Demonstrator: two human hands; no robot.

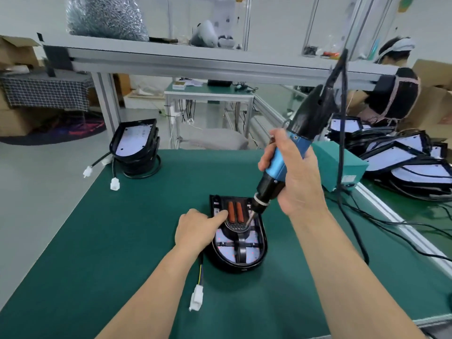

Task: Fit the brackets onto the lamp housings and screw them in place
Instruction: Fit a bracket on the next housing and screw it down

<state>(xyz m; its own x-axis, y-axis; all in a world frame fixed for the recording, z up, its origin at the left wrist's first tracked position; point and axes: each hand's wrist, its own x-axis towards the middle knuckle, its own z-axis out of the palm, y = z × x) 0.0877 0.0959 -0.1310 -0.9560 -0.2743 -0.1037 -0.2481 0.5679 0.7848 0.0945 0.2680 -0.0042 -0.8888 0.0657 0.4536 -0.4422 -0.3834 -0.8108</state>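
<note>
Step in hand: driving a screw. The black D-shaped plastic lamp housing (259, 250) lies open side up at the middle of the green bench mat (110, 241), with the black bracket with the perforated head (236, 226) seated in it. My left hand (198, 231) presses the bracket down, forefinger stretched out, gripping nothing. My right hand (293, 172) is wrapped tight round the blue-and-black electric screwdriver (276, 167), which is tilted, bit down at the bracket's right edge. Screw under the bit: cannot tell.

Next, I judge: keep the bit square and stop the bracket twisting.

Count:
- housing in work: one
- bracket: one
- orange-red pads (231, 211): two
- driver: one
- white plug connectors (196, 299): three
- stacked housings far left (134, 145) and heap at right (403, 165): too overlapped to count
</note>
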